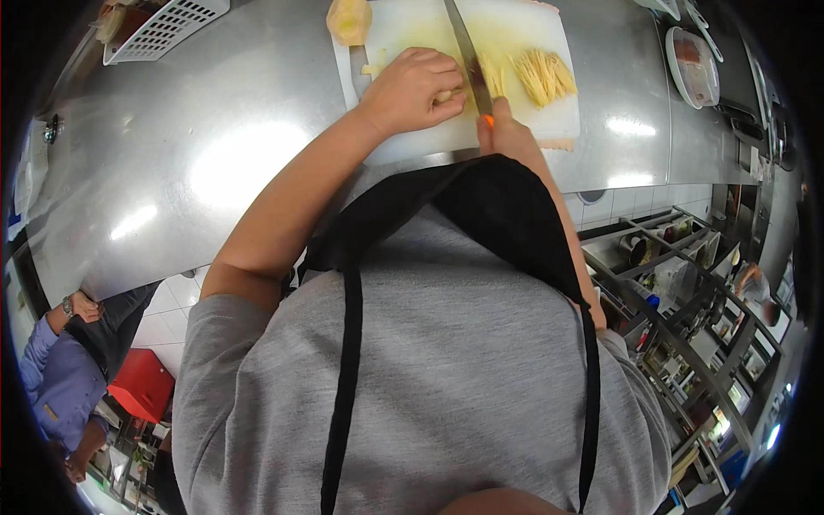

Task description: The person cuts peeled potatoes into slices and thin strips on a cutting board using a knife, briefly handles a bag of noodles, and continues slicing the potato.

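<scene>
My right hand [508, 133] grips the orange handle of a kitchen knife [469, 51], whose long blade points away from me across the white cutting board [403, 148]. Close to the blade's left side, my left hand [416, 90] rests with curled fingers on a pale yellow potato piece [444, 96], mostly hidden beneath them. Thin potato strips [545, 77] lie in a pile right of the knife, with a few more beside the blade. A peeled whole potato [349, 21] sits at the board's far left corner, and small scraps lie near my left hand.
The board lies on a steel counter [215, 94]. A white perforated basket [167, 30] stands at the far left, and a plastic container [692, 67] at the far right. Metal racks [678, 266] are lower right. Another person [73, 369] stands at lower left near a red box [142, 384].
</scene>
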Demonstrator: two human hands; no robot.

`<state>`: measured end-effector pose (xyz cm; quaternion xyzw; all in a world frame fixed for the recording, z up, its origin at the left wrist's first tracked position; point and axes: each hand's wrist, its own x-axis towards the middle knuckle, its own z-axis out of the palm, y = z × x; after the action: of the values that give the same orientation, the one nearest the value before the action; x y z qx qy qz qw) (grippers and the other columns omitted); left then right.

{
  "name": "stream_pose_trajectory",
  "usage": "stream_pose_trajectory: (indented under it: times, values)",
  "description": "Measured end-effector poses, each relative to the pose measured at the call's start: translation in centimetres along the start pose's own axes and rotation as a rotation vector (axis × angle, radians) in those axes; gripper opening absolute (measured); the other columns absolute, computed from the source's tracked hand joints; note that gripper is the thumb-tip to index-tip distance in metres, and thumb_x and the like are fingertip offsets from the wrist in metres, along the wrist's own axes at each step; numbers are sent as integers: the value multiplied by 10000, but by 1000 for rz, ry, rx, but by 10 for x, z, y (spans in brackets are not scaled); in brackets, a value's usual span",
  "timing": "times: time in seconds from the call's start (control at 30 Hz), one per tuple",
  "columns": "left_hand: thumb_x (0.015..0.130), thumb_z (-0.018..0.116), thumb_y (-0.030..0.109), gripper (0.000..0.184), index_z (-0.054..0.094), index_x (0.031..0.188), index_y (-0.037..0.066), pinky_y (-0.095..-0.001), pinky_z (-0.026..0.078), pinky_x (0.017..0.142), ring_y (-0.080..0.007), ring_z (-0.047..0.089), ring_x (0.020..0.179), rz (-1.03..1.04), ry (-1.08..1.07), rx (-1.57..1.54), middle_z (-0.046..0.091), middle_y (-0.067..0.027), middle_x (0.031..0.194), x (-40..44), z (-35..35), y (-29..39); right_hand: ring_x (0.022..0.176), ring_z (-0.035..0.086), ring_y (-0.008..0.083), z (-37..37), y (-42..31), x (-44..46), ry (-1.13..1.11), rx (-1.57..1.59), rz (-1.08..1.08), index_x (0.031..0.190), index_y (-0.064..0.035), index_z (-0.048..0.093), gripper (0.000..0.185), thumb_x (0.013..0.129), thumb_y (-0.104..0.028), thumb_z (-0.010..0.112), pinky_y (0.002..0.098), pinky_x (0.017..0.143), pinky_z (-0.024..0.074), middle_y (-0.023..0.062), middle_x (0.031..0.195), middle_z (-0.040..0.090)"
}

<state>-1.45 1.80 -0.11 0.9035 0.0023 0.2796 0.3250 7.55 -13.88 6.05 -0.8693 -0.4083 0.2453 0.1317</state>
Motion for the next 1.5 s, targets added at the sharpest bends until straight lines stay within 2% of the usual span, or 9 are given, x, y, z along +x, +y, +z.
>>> stream_pose_trajectory:
  times: [0.23,0.33,0.4,0.53,0.63,0.9,1.1,1.33,1.5]
  values:
    - [778,645,170,125,645,809,48,-366,468,821,-243,607,877,-6,-5,24,637,-47,876,0,-1,-1,705,598,501,-7,5,4,-58,-13,-60,986,26,393,267,910,-209,494,567,666,471,312,704,603]
    - [778,644,171,125,646,807,49,-368,472,817,-245,609,875,-1,-3,13,636,-49,866,2,1,-1,691,597,502,5,5,7,35,14,-10,979,28,394,272,905,-212,498,567,652,474,312,696,601]
    - [777,645,170,124,647,807,49,-368,474,816,-246,609,873,0,-6,15,635,-50,862,-1,1,1,686,598,499,2,8,11,26,42,-87,971,26,394,263,906,-207,496,565,642,473,309,698,602]
    - [775,647,173,127,651,808,50,-367,476,819,-244,610,878,-15,-18,32,636,-50,865,0,0,-2,685,597,499,-3,7,4,-25,-10,-89,973,27,394,248,909,-194,485,565,640,469,314,700,600]
    - [774,649,177,133,654,813,50,-360,481,815,-240,613,879,-20,-25,38,638,-46,871,2,0,-2,685,597,497,12,6,12,81,32,-60,979,30,394,242,910,-187,478,564,641,469,316,704,601]
    - [771,654,171,130,660,809,47,-342,509,758,-234,623,854,-57,2,1,649,-43,895,-1,-2,3,729,598,502,-22,1,9,-61,23,-101,976,25,402,235,908,-189,470,563,680,464,331,728,600]
    - [775,652,163,123,661,809,44,-331,516,734,-225,626,837,-72,-6,-8,651,-40,898,0,0,2,730,602,497,4,-3,5,15,49,13,964,35,416,251,901,-197,488,558,682,471,328,726,601]
    - [775,651,160,122,661,814,45,-329,517,730,-226,625,838,-75,-17,-4,652,-40,893,0,-2,3,725,601,497,-14,3,4,-82,-4,-51,966,43,396,256,906,-191,480,549,670,477,329,724,600]
    - [775,652,161,124,662,813,43,-329,518,733,-228,625,839,-63,-18,-11,653,-44,896,1,2,0,719,600,502,4,-2,12,46,58,-31,958,43,407,259,912,-204,473,547,666,476,332,725,600]
